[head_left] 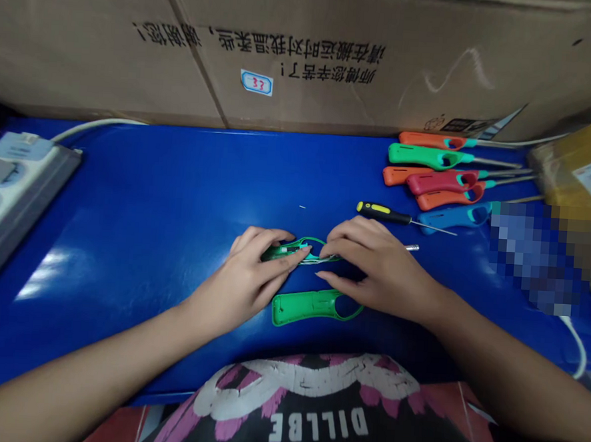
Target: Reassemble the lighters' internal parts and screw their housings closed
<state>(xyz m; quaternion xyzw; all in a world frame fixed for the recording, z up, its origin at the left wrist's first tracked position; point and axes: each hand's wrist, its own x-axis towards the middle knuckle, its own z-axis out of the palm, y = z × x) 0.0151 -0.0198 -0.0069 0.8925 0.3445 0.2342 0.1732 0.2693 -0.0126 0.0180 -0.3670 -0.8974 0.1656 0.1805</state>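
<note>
An opened green long-reach lighter [308,242], its inner parts and thin wires exposed, lies on the blue table between my two hands. My left hand [245,274] grips its handle end, the thumb and forefinger pressing by the trigger. My right hand [377,266] curls over the neck of the lighter, fingertips on the wires and thumb held apart below. A metal tube tip [413,247] pokes out beyond the right hand. Just below lies the loose green half shell [303,307], inner side up. Part of the lighter is hidden under my fingers.
A black and yellow screwdriver [383,213] lies behind my right hand. Several coloured lighters, including a blue one [456,216], are piled at right. A tiny pin-like piece [302,207] lies mid-table. A power strip [22,184] stands left; a cardboard box [302,108] closes off the back.
</note>
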